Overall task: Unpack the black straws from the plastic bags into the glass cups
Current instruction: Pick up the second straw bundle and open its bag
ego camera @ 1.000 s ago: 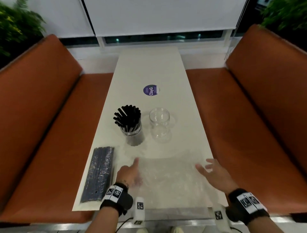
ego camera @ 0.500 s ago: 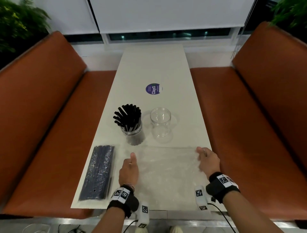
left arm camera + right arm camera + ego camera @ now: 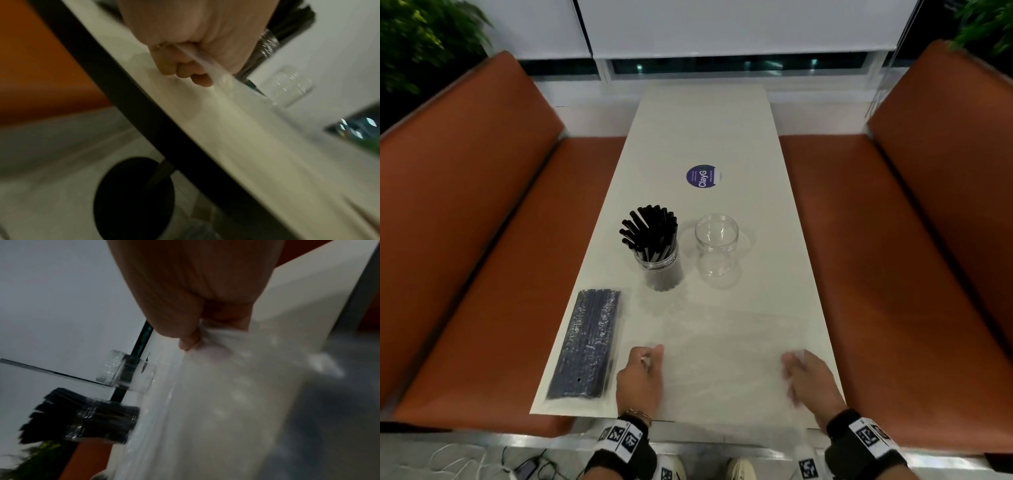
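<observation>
Head view, bagged straws (image 3: 587,346) lengthwise, pointing away

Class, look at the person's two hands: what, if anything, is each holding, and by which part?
Both hold the empty clear plastic bag. The left hand has its grip on the bag's left edge; the right hand pinches its right edge.

Empty bag (image 3: 726,346) flat, seemingly; straws (image 3: 650,236) upright in cup (image 3: 661,270).

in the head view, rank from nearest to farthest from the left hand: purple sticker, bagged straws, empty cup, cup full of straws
From the left hand:
1. bagged straws, just to its left.
2. cup full of straws, ahead.
3. empty cup, ahead, further right.
4. purple sticker, mid-table.
</observation>
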